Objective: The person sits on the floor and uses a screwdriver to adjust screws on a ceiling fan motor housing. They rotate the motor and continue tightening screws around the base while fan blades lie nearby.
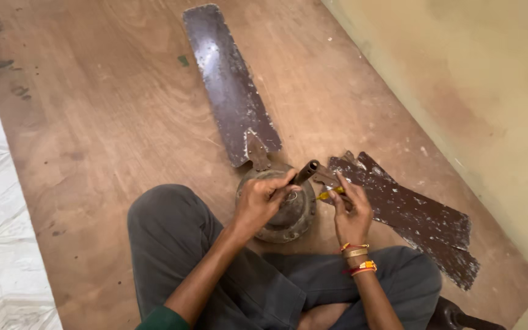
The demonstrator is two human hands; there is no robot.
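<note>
Two hands work on an old ceiling fan motor (pixel 282 214) lying on a brown wooden board (pixel 105 134) in front of the person's crossed legs. The left hand (pixel 258 201) is closed around the short rusty shaft (pixel 307 171) that sticks up out of the motor. The right hand (pixel 352 214) is closed on a yellow-handled screwdriver (pixel 331 194), its tip pointing toward the base of the shaft.

One long brown blade (pixel 230 85) is attached to the motor and stretches away across the board. Two loose blades (pixel 410 214) lie stacked just right of the motor, near the pale wall (pixel 459 73).

The motor looks like heavy cast metal, stiff and unlikely to shift, and its round dusty shell would probably be awkward to lift; the shaft seems the surest place to hold. The blades look thin and light, with flaking paint and edges that may bend, so they are likely best held near the bracket end.
</note>
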